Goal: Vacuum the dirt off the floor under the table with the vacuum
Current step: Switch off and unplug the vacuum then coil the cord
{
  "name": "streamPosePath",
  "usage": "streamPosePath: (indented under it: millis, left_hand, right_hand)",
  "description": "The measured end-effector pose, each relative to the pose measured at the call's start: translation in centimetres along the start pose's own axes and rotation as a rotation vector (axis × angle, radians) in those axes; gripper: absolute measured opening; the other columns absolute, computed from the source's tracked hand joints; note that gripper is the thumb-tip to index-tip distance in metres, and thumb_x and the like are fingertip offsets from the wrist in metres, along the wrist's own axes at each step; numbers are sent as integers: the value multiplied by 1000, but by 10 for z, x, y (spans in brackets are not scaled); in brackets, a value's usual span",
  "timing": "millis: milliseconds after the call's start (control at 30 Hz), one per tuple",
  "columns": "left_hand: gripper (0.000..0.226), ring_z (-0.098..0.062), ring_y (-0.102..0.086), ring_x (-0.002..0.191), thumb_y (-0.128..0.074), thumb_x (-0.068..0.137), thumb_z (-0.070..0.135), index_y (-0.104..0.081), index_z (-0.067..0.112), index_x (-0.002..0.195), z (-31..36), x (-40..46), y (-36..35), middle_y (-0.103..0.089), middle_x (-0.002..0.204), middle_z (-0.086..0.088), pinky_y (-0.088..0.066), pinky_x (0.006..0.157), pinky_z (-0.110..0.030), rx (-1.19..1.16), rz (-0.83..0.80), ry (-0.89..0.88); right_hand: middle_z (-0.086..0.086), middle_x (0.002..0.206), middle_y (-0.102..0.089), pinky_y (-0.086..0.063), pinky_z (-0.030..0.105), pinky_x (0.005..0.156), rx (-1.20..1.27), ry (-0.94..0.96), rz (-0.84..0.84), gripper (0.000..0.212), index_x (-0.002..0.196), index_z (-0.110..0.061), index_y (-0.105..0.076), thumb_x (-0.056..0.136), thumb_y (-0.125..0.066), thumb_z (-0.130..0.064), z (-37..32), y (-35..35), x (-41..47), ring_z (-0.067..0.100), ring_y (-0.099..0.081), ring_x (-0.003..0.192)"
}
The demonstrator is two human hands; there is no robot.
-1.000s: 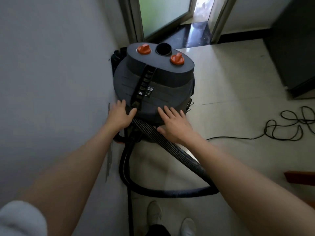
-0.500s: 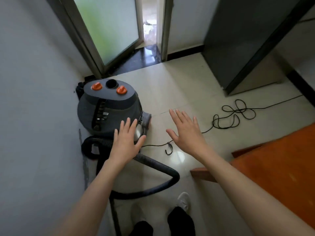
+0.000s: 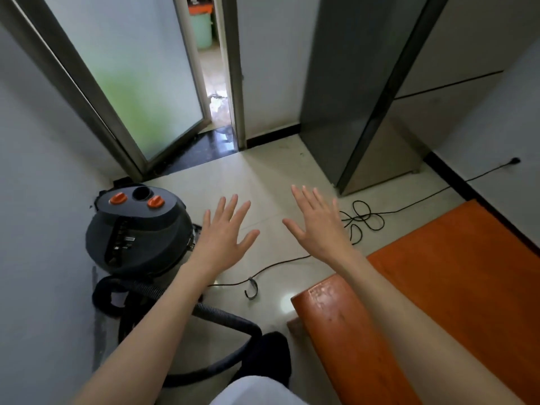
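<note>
Dark grey plastic covers the drum of the vacuum (image 3: 137, 232), which stands upright on the pale tiled floor (image 3: 263, 176) at the left, close against the white wall (image 3: 38, 200). I see its top face tilted toward the door, with two orange knobs (image 3: 118, 198) on either side of a round black port (image 3: 141, 193), and a ribbed strip running down the front of the dome toward me. From the base a black hose (image 3: 222, 315) leaves on the near side, curls once by the wall, then runs right along the floor and bends back under my view, so its long run lies roughly left to right in front of my feet. My left hand (image 3: 226, 238) hovers flat just to the right of the drum, fingers straight and spread, holding nothing and not touching the vacuum as far as I can tell. My right hand (image 3: 317, 226) is likewise flat and spread, palm down, above bare tile, well clear of the machine. A thin black cable (image 3: 362, 219) loops on the floor beyond my right hand and trails toward the far right wall, another stretch of it snaking back to the vacuum's base. At the lower right is the orange-brown top of a wooden table (image 3: 438, 287), its near corner close to my right forearm. Ahead stands a frosted glass door (image 3: 137, 74), ajar, and a tall grey cabinet (image 3: 350, 83) to its right.
</note>
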State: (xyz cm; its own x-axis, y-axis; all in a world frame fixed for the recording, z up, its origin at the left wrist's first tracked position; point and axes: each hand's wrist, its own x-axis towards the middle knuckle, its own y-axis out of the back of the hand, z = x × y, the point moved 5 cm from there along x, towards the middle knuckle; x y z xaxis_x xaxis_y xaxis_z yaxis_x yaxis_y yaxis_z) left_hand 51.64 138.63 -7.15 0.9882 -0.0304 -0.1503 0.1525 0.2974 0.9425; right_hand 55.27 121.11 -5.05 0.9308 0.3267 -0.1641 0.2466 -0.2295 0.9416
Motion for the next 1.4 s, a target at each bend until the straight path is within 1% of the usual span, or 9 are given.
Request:
streamPosePath:
  millis: [267, 467, 667, 800, 867, 933, 1000, 1200, 1400]
  left_hand:
    - [59, -22, 12, 145, -30, 99, 44, -7, 26, 150, 33, 39, 15, 6, 159, 0, 5, 116, -45, 54, 31, -100]
    - [59, -21, 12, 145, -31, 99, 44, -9, 27, 150, 48, 101, -16, 4, 159, 1, 4, 116, -43, 15, -37, -137]
    - [61, -20, 10, 145, -28, 98, 50, -9, 26, 150, 89, 246, -44, 2, 159, 1, 6, 116, -42, 65, -168, -363]
    - [84, -20, 10, 145, -1, 78, 69, -9, 26, 150, 109, 363, -66, 2, 159, 2, 7, 115, -42, 120, -285, -542]
    - [78, -21, 9, 146, -9, 84, 68, -9, 25, 150, 104, 417, -62, 1, 159, 0, 5, 115, -43, 134, -330, -581]
    - [63, -22, 7, 146, -27, 96, 54, -12, 25, 150, 96, 461, -45, -3, 159, -1, 4, 116, -44, 104, -316, -577]
    - [61, -21, 5, 146, -33, 97, 46, -13, 25, 150, 88, 498, -23, -5, 159, -1, 3, 117, -43, 49, -284, -551]
    - [62, -19, 5, 146, -34, 96, 46, -13, 24, 150, 85, 537, -8, -4, 159, 1, 1, 117, -41, 29, -355, -560]
    - [61, -18, 6, 146, -33, 97, 45, -11, 25, 150, 143, 535, -41, -1, 159, 1, 2, 117, -38, -78, -504, -535]
  right_hand:
    - [0, 161, 1, 6, 47, 116, -3, -42, 55, 69, 152, -29, 5, 98, -31, -52, 39, 23, 11, 19, 6, 147]
    - [-1, 161, 2, 7, 47, 117, 84, -147, 74, 68, 152, -28, 5, 99, -30, -51, 81, 23, 47, 18, 8, 147]
    - [-1, 161, 8, 9, 44, 116, 67, -403, 89, 67, 151, -29, 10, 99, -27, -51, 162, 23, 100, 17, 11, 147]
    - [0, 161, 4, 5, 42, 117, 151, -630, 91, 68, 152, -26, 7, 99, -27, -51, 214, 19, 182, 17, 8, 147]
    - [0, 161, 0, 2, 43, 118, 231, -698, 103, 68, 152, -26, 3, 99, -30, -50, 225, 20, 226, 17, 4, 147]
    - [1, 161, -4, 2, 43, 118, 303, -736, 137, 67, 153, -26, -1, 98, -32, -50, 228, 25, 262, 18, 2, 147]
    - [1, 161, -6, 2, 42, 118, 341, -746, 159, 67, 153, -25, -3, 98, -33, -49, 228, 38, 291, 19, 0, 147]
    - [3, 160, -9, 1, 42, 118, 333, -809, 177, 67, 153, -24, -5, 98, -34, -48, 243, 63, 328, 19, -2, 147]
    - [-1, 161, -7, 2, 43, 118, 328, -904, 189, 66, 153, -26, -3, 99, -36, -47, 289, 80, 303, 19, 0, 147]
